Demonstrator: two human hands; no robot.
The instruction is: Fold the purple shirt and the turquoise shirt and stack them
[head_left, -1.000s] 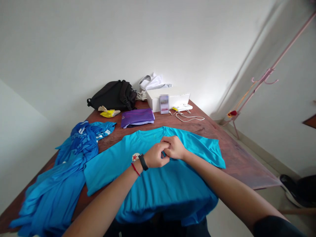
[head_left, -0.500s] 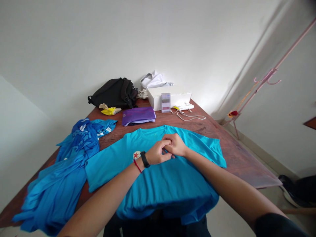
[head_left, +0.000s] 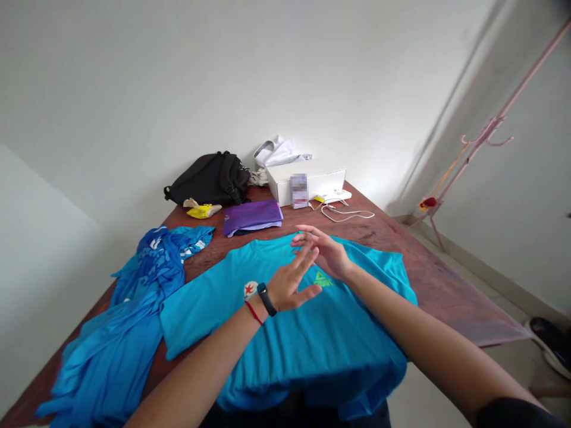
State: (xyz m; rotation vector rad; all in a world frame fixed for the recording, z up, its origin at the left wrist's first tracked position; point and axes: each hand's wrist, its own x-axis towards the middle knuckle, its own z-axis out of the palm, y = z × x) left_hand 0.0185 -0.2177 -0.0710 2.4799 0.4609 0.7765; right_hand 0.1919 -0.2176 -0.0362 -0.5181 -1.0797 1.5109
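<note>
Turquoise T-shirt [head_left: 289,339] lies front up on the wooden table [head_left: 455,315], right in front of the person, collar toward the wall, a sleeve out to each side; the lower part bunches and seems to droop over the near edge, likely because the cloth runs longer than the space there. Front-up lay explains why the star badge [head_left: 250,289] and lime logo [head_left: 322,279] both show. Purple folded garment [head_left: 253,216] sits beyond the collar, probably set back so the shirt has room; blue garment heap [head_left: 129,339] is loose at the left, next to the shirt's sleeve. White box [head_left: 321,178] likely props the upright, blurred panel [head_left: 299,191] against its front. Hands: both over the upper chest of the shirt, fingertips meeting or overlapping in view; actual contact between them, cannot tell. Left hand [head_left: 292,285]: fingers extended, close together, thumb well apart, nothing grasped. Right hand [head_left: 330,255]: fingers loosely stretched toward the left hand, slightly bent, nothing visible in the grasp. Both look released, no cloth pinched; whether either brushes the shirt, cannot tell. Black wristband [head_left: 266,299] on left wrist.
</note>
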